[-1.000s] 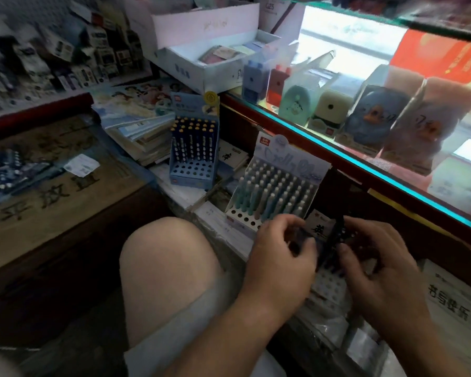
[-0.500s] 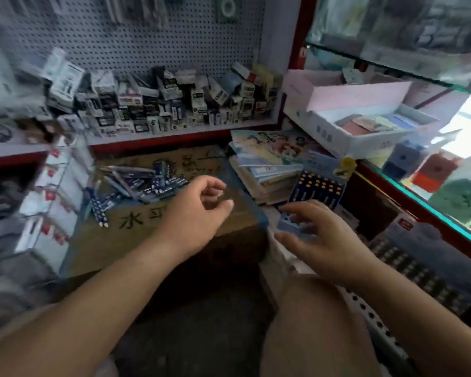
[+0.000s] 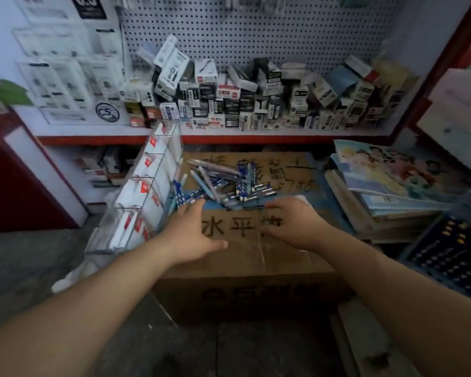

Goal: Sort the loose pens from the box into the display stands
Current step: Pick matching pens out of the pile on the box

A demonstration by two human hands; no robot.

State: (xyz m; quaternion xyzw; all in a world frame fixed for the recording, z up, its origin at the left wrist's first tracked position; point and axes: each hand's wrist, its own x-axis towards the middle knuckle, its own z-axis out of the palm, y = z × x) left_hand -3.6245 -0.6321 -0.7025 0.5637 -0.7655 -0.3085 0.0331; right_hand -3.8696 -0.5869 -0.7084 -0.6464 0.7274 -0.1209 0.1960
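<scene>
A heap of loose pens, blue patterned and pale blue, lies on top of a closed brown cardboard box with black characters. My left hand reaches toward the left edge of the heap, fingers spread, holding nothing. My right hand hovers at the heap's near right edge, fingers apart and curled downward, nothing in it. A blue display stand with rows of pens in its holes sits at the far right, partly cut off.
A clear acrylic rack of white packets leans against the box's left side. A stack of illustrated notebooks lies to the right. Behind, a shelf of small boxes runs under a pegboard. Dark floor lies below.
The view has swung left from the display stands to the box. Both hands left the stands and moved forward to the pen heap, now wide apart on either side of it.
</scene>
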